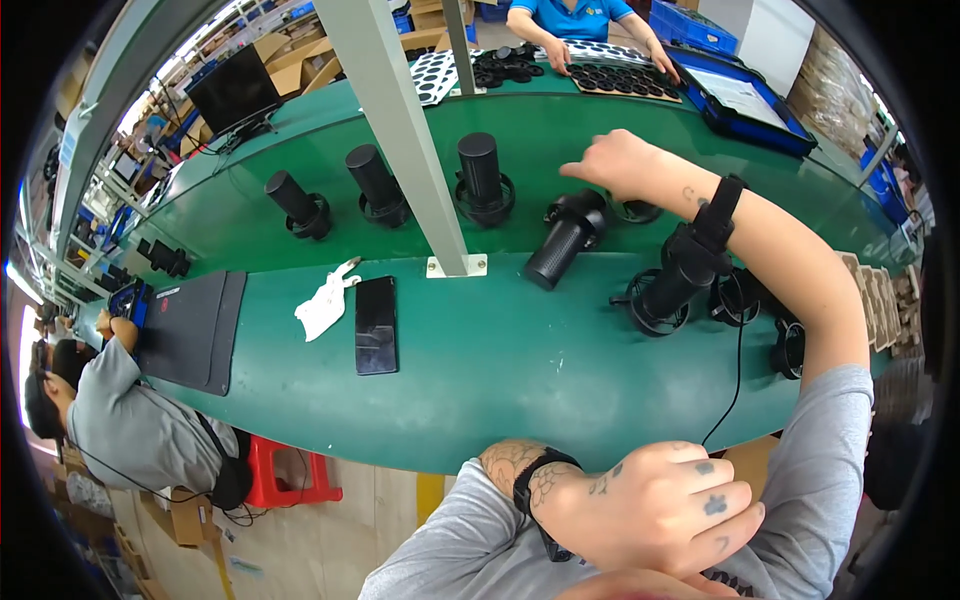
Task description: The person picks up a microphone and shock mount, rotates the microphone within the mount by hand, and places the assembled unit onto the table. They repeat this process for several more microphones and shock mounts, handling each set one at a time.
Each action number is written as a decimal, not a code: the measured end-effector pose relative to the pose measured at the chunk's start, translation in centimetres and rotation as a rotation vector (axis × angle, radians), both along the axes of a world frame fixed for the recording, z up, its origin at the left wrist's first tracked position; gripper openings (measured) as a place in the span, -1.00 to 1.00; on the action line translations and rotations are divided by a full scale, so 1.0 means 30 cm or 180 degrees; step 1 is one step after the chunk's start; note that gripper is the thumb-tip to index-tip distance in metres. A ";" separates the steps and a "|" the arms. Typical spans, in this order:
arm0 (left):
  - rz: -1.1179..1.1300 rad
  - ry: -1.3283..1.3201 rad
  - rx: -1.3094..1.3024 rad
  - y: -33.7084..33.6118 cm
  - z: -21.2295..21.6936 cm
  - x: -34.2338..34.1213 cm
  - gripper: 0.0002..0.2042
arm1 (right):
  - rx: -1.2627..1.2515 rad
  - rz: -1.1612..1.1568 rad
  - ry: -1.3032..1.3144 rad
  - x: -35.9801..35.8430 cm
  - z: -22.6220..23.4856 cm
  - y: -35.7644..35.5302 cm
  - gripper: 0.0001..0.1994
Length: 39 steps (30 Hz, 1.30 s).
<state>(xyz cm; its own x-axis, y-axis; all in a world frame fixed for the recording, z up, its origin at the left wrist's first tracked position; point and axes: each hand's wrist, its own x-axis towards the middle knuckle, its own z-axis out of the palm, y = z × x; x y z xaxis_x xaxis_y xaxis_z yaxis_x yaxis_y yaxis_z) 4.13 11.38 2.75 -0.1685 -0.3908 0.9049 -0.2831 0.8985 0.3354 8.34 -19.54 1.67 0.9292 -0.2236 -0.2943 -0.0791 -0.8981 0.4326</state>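
Note:
My right hand [619,165] reaches across the green bench, one finger stretched out to the left, and nothing shows in it. Just below lies a black cylindrical device [566,240] with a ribbed barrel, tilted on its side. A round black part [636,211] shows partly under my wrist. Close to my chest my left hand [655,508] is closed, knuckles up; whatever its fingers hold is hidden. A thin black cable [737,385] runs down toward it. Under my right forearm stand more black devices, one [674,292] with a ring base, partly covered by the arm.
Three upright black devices [481,175] stand in a row behind a metal post [405,130]. A phone [376,326], a white glove [327,303] and a dark mat [192,330] lie leftward. One co-worker [575,20] handles a tray of black rings [625,82]; another [150,420] sits left.

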 end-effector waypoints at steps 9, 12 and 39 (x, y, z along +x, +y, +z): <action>-0.0013 0.0091 -0.0029 0.005 0.026 0.030 -0.61 | -0.1141 0.0682 0.0617 0.077 -0.261 0.285 -0.48; -0.0023 0.0093 -0.0024 0.015 0.035 0.043 -0.60 | -0.1160 0.0778 0.0721 0.074 -0.379 0.300 -0.51; 0.0323 -0.0265 0.0376 -0.004 0.035 0.165 -0.64 | 0.1125 0.0099 -0.1967 -0.236 0.238 0.189 -0.40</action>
